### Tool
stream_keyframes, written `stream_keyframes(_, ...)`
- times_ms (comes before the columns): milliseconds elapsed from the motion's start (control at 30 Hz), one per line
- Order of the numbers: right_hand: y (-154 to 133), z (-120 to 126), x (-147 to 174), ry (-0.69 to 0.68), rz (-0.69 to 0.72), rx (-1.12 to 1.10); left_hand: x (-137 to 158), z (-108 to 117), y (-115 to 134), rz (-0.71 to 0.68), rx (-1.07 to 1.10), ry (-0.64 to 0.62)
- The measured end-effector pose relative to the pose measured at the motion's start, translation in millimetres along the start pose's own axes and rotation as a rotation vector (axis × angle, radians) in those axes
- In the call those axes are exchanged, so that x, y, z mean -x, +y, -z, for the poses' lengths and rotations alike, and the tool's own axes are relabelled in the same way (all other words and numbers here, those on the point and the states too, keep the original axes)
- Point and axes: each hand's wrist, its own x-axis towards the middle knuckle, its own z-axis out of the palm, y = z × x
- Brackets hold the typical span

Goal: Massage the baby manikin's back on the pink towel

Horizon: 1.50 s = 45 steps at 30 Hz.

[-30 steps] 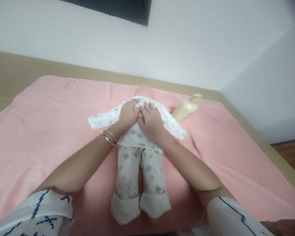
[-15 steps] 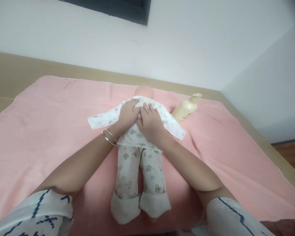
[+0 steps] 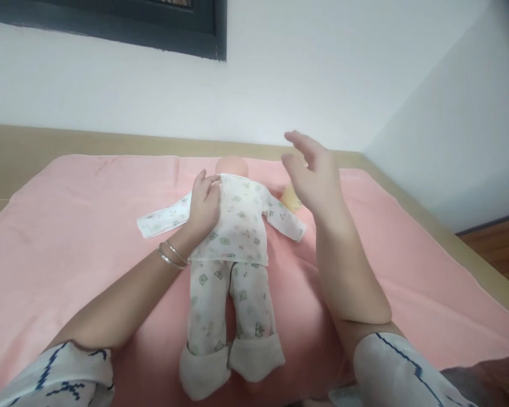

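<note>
A baby doll lies stretched out on a pink blanket, its round bald head (image 3: 231, 165) at the far end. It wears a white printed top (image 3: 244, 217) and matching trousers (image 3: 206, 302) with turned-up cuffs. My left hand (image 3: 204, 204) rests against the left side of the doll's upper body, fingers extended and not gripping. Raised in the air to the right of the doll is my right hand (image 3: 316, 172), its thumb and fingers apart with nothing between them. Behind that hand, a pale yellow bottle (image 3: 291, 198) is mostly hidden.
The pink blanket (image 3: 80, 226) covers a flat surface with a tan edge (image 3: 123, 141) against a white wall (image 3: 254, 102). A dark window frame (image 3: 186, 42) sits in the wall at upper left. Brown wooden flooring (image 3: 500, 246) shows at far right.
My right hand has lifted off the doll's top and moved right, up in front of the bottle. My left hand has stayed on the doll, toward its left side. The view has tilted up slightly.
</note>
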Motion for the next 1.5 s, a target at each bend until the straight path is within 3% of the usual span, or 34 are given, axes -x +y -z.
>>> stream_keyframes(100, -16, 24, 7, 0.020, 0.012, -0.099, 7, -8, 32, -0.006, 0.239, -0.048)
stream_keyframes(200, -18, 38, 8, 0.066, 0.074, -0.108, 7, -28, 64, 0.139, 0.547, -0.190)
stream_keyframes(333, 26, 48, -15, 0.103, 0.088, -0.015, -2, -64, 96, 0.416, 0.812, -0.388)
stream_keyframes(400, 57, 49, -31, 0.122, 0.179, 0.040, -10, -80, 108, 0.540, 0.910, -0.473)
stream_keyframes(533, 95, 42, -54, 0.160, 0.143, 0.151, -30, -103, 126, 0.705, 1.078, -0.549)
stream_keyframes(633, 95, 28, -58, 0.128, 0.046, 0.233, -40, -113, 133, 0.668, 1.034, -0.580)
stream_keyframes(767, 84, 6, -53, 0.063, -0.039, 0.363, -42, -115, 136, 0.433, 0.739, -0.659)
stream_keyframes(933, 77, -10, -44, -0.062, -0.065, 0.432, -37, -104, 127, 0.259, 0.612, -0.663)
stream_keyframes(1067, 76, -15, -42, -0.012, -0.034, 0.543, -29, -83, 115, 0.209, 0.508, -0.674)
stream_keyframes(1267, 83, -24, -40, 0.075, -0.066, 0.611, -11, -30, 109, 0.151, 0.479, -0.626)
stream_keyframes(1367, 88, -26, -38, 0.112, -0.058, 0.591, -5, 0, 116, 0.170, 0.534, -0.552)
stream_keyframes(1500, 90, -27, -36, 0.134, -0.102, 0.555, -1, 37, 123, 0.222, 0.619, -0.545)
